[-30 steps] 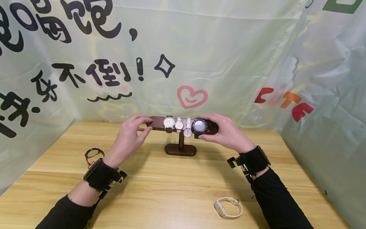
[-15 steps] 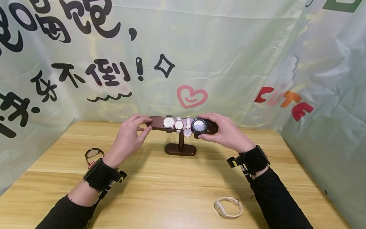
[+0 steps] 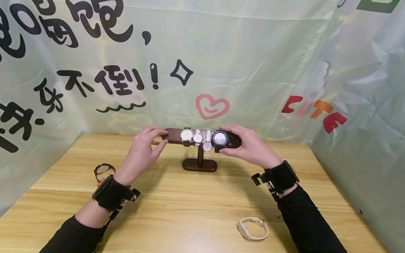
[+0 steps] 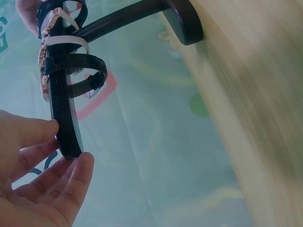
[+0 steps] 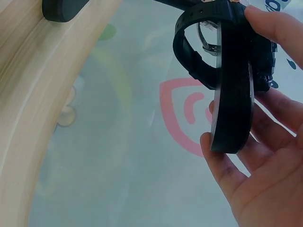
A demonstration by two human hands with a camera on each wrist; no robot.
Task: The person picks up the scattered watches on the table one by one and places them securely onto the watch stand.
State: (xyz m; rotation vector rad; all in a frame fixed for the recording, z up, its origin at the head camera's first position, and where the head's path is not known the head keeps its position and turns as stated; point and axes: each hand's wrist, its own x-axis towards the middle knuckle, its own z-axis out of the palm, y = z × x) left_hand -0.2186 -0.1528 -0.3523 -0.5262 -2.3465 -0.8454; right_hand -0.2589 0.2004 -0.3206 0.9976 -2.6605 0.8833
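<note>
A dark brown watch stand (image 3: pixel 173 136) stands on the table, with watches strapped along its crossbar. My left hand (image 3: pixel 143 146) holds the bar's left end between thumb and fingers, as the left wrist view shows at the bar tip (image 4: pixel 65 113). At the other end, my right hand (image 3: pixel 253 146) grips a chunky black watch (image 3: pixel 220 139), thumb on one edge and fingers on the opposite one. Its strap (image 5: pixel 184 42) loops round the bar. Between the hands sit a dark-strapped watch (image 3: pixel 186 135) and two white-strapped ones (image 3: pixel 198 138), the right one (image 3: pixel 207 146) hanging lower.
A pale pink watch (image 3: pixel 243 230) lies at the table's front right. Beside my left forearm lies a dark watch (image 3: pixel 102 169) with a red tag. A printed cloth (image 3: pixel 253 70) hangs close behind the table (image 3: pixel 177 211) and along its sides.
</note>
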